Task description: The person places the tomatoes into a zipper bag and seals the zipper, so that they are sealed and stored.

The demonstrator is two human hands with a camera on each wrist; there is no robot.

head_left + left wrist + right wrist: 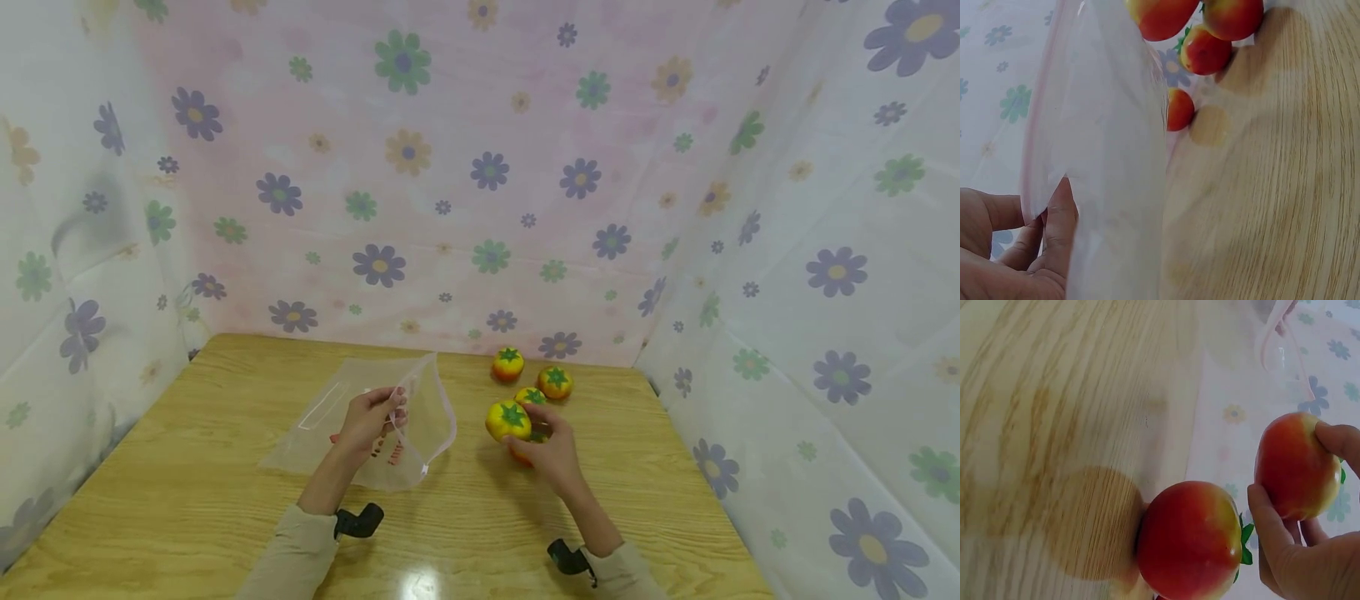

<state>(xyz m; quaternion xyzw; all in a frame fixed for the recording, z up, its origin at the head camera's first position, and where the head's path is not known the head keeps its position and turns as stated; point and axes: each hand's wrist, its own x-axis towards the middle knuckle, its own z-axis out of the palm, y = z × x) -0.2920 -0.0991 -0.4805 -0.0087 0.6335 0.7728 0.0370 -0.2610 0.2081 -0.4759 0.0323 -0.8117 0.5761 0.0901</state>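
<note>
My left hand [367, 423] pinches the rim of a clear zip bag [431, 400] with a pink edge and a white slider, its mouth parted toward the right. Thumb and fingers show at that rim in the left wrist view, where the bag [1116, 156] fills the middle. In my right hand [553, 450] is a yellow-red tomato [506, 421] with a green star-shaped top, gripped between thumb and fingers. The right wrist view has this tomato [1294, 465] raised off the table. Below it, a second tomato [522, 454] rests on the wood, partly covered by the hand.
Three more tomatoes lie behind the right hand: one at the back [508, 365], one to the right [556, 382], and one partly hidden [531, 396]. The wooden table [187, 467] meets flowered cloth [450, 183] at the back and sides.
</note>
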